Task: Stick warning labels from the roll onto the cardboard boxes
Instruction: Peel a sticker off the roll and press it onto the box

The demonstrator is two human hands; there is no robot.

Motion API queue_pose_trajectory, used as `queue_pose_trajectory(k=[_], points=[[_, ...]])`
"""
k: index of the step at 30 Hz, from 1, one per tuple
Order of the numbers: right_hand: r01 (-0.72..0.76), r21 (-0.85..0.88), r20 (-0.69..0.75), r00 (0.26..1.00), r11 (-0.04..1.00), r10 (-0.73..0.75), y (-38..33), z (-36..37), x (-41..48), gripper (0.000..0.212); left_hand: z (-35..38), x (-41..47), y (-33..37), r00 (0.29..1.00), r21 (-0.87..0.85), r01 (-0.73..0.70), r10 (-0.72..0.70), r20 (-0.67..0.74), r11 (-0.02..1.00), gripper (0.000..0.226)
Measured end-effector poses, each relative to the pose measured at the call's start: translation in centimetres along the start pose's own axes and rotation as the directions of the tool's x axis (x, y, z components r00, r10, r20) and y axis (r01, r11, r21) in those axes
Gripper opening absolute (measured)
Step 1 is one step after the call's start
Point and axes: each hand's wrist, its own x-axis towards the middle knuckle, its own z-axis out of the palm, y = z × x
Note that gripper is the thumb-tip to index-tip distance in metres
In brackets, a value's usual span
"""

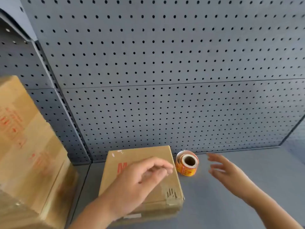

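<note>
Two cardboard boxes are in view: a small box (142,156) near 6 o'clock on the grey shelf (214,209), and a large box (24,146) at 9 o'clock, well apart from it. The label roll (187,162) stands on its edge just beside the small box, at its 3 o'clock, close to the pegboard (165,63).

The left hand (140,180) is over the small box's top with its fingers loosely curled and nothing held; whether it touches the cardboard I cannot tell. The right hand (226,171), at the roll's 3 o'clock, has its fingers spread and empty, near the roll but not touching it.

No orange label shows on the small box. The large box's red marks are too blurred to read. By my judgement the labelling has barely begun: peeling and sticking are still ahead.
</note>
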Motion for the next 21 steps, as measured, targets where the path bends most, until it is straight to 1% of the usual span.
queue_pose_trajectory(k=[1,3,5,7,10,13,18,21], points=[[0.035,-0.058,0.007,0.999,0.998,-0.034,0.3,0.2,1.2,0.049,0.5,1.3,-0.5,1.0,-0.001,-0.012,0.012,-0.009,1.0,0.02],[0.05,-0.203,0.072,0.997,0.978,-0.036,0.5,0.7,3.0,0.063,1.4,3.6,-1.5,1.0,0.033,0.006,-0.007,0.007,0.999,0.018],[0.041,-0.29,0.147,0.989,0.956,0.002,0.4,1.4,4.6,0.076,2.2,5.6,-2.6,1.0,0.079,0.025,-0.026,0.012,0.997,0.017],[0.057,-0.326,0.219,0.976,0.944,0.017,0.1,2.2,5.5,0.083,2.7,6.8,-3.4,1.0,0.081,0.015,-0.017,0.021,0.997,0.017],[0.036,-0.335,0.247,0.968,0.941,0.05,0.1,2.9,6.3,0.078,3.0,8.3,-4.4,1.0,0.059,0.014,-0.015,0.023,0.998,0.018],[0.01,-0.311,0.231,0.971,0.95,0.065,0.9,3.2,6.4,0.073,3.2,8.9,-5.2,0.999,-0.029,0.031,-0.031,-0.007,0.999,0.018],[0.019,-0.3,0.127,0.992,0.954,0.021,0.9,3.0,5.4,0.055,3.3,8.8,-6.2,0.999,-0.058,0.027,-0.029,-0.043,0.998,0.019],[0.008,-0.339,0.03,1.0,0.941,0.002,0.9,3.0,3.9,0.054,3.4,8.7,-6.3,0.999,-0.013,0.003,-0.004,-0.041,1.0,0.02]])
